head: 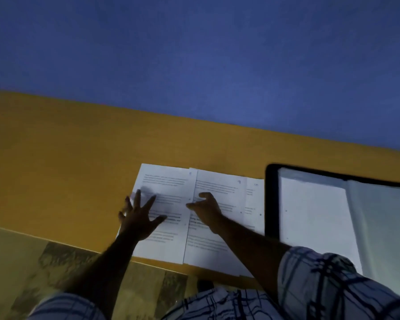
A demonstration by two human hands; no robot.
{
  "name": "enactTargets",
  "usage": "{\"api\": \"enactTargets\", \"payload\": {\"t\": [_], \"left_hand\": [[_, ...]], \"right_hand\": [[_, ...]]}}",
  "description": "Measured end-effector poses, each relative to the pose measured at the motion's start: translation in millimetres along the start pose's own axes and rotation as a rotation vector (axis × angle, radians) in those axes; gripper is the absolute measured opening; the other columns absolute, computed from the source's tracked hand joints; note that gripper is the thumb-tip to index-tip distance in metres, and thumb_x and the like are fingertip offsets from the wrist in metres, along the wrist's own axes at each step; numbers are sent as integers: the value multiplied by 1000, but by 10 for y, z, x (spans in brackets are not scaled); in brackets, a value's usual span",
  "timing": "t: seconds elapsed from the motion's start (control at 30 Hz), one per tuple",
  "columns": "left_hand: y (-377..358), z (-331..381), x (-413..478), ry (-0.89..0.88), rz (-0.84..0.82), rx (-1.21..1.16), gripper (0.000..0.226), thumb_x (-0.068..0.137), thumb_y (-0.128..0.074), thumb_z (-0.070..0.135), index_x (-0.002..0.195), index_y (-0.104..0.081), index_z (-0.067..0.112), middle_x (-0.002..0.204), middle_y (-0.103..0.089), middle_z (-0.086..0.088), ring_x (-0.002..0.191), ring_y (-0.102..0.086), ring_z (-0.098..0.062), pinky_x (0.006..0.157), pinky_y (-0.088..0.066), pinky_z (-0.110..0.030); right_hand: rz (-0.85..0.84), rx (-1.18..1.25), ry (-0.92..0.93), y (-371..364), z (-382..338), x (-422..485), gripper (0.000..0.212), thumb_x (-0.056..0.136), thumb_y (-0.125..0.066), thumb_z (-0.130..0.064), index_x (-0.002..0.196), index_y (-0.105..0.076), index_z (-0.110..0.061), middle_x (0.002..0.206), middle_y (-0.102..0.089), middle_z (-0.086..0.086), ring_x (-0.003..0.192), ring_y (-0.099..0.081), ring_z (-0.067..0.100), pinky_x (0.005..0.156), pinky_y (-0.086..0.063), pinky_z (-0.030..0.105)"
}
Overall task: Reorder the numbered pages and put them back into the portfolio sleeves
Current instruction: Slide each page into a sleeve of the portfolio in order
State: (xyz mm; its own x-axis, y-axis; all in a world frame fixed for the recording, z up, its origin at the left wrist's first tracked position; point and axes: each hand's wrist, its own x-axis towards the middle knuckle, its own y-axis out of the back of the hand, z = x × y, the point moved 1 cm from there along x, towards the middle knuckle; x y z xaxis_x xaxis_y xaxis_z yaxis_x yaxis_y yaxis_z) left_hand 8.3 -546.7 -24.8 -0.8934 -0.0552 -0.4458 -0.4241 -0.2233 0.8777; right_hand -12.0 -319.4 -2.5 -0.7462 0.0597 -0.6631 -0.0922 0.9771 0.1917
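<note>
Sorting is going on at the near edge of the table (56,158): three sheets are lying side by side, overlapping.

Left hand (139,215) is pressing flat on the left page (169,181), fingers spread wide, holding nothing. That page's number is too blurred to read.

Right hand (206,209) is arching over the seam where the page marked 9 (222,181) is overlapping the left page. Fingers are bent, tips down at the edge. I cannot tell whether it is pinching the sheet or only touching it.

The page marked 10 (254,192) is poking out from under 9 on the right, reaching the portfolio (271,204). The portfolio is lying open at the right, with a clear sleeve (310,215) facing up.

My read: the sheets are being separated and ordered, and these three are not sleeved yet.

Doing it well:
- pinning the left page with the flat palm so it is not dragging along
- lifting 9 by its edge only, one sheet at a time
- checking corner numbers before stacking
- squaring the edges before feeding a sleeve

Risks: thin sheets clinging together, corners creasing.
</note>
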Motion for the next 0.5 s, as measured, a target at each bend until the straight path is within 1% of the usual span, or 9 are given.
{"api": "enactTargets", "payload": {"t": [0.07, 0.13, 0.17, 0.23, 0.27, 0.33, 0.4, 0.43, 0.5], "left_hand": [[-39, -52, -4, -31, -23, 31, 103, 68, -32, 90, 156, -3, 44, 163, 22, -4, 149, 10, -41, 114, -12, -66], [-65, -60, -14, -43, -16, 69, 103, 69, -30, 91, 155, 2, 44, 163, 24, -4, 149, 10, -42, 115, -14, -66], [-69, -55, -14, -44, -15, 75, 102, 71, -33, 90, 155, 3, 44, 162, 24, -5, 149, 11, -42, 115, -14, -67], [-65, -36, -13, -38, -21, 68, 99, 77, -40, 86, 155, 5, 44, 162, 25, -5, 149, 13, -42, 116, -12, -67], [-59, -31, -15, -36, -23, 64, 98, 79, -42, 85, 155, 5, 44, 162, 26, -5, 149, 14, -42, 116, -11, -67], [-53, -25, -15, -34, -25, 58, 98, 79, -43, 84, 155, 5, 44, 162, 25, -5, 149, 14, -42, 116, -11, -67], [-53, -27, -18, -44, -17, 50, 99, 79, -44, 84, 155, 5, 42, 163, 24, -6, 149, 11, -41, 116, -12, -66], [-52, -24, -17, -45, -5, 42, 100, 78, -43, 84, 155, 4, 41, 163, 21, -6, 150, 8, -40, 116, -14, -66], [-25, 3, -24, -34, 27, 14, 101, 78, -44, 84, 156, 2, 38, 165, 13, -7, 151, 0, -36, 116, -19, -63]], "right_hand": [[16, 41, -35, -114, -41, 40, 61, 76, -82, -20, 124, -45, -16, 96, -64, 4, 75, -63, 17, 56, -47, 24], [42, 73, -42, -196, -61, 76, 57, 76, -82, -16, 117, -43, -15, 108, -61, 6, 89, -64, 20, 57, -48, 24], [47, 90, -43, -231, -68, 87, 53, 76, -82, -14, 116, -46, -14, 111, -62, 8, 90, -65, 21, 58, -50, 24], [28, 65, -30, -295, -44, 127, 36, 79, -79, -10, 111, -62, -7, 110, -70, 12, 78, -65, 16, 62, -54, 26], [8, -1, -12, -316, -23, 143, 27, 81, -77, -10, 106, -68, -6, 107, -72, 11, 73, -64, 12, 64, -55, 25], [-7, -185, 45, -345, 4, 148, 17, 85, -72, -12, 101, -70, -8, 104, -73, 7, 75, -63, 11, 67, -55, 23], [11, -300, 104, -357, 46, 158, 19, 87, -69, -11, 105, -68, -9, 107, -71, 7, 86, -64, 16, 69, -53, 24], [17, -301, 116, -349, 57, 150, 20, 87, -68, -10, 107, -67, -8, 108, -71, 7, 90, -64, 18, 70, -52, 24], [-4, -241, 116, -296, 71, 134, 22, 87, -68, -8, 109, -67, -7, 109, -70, 8, 93, -66, 22, 73, -57, 29]]}}
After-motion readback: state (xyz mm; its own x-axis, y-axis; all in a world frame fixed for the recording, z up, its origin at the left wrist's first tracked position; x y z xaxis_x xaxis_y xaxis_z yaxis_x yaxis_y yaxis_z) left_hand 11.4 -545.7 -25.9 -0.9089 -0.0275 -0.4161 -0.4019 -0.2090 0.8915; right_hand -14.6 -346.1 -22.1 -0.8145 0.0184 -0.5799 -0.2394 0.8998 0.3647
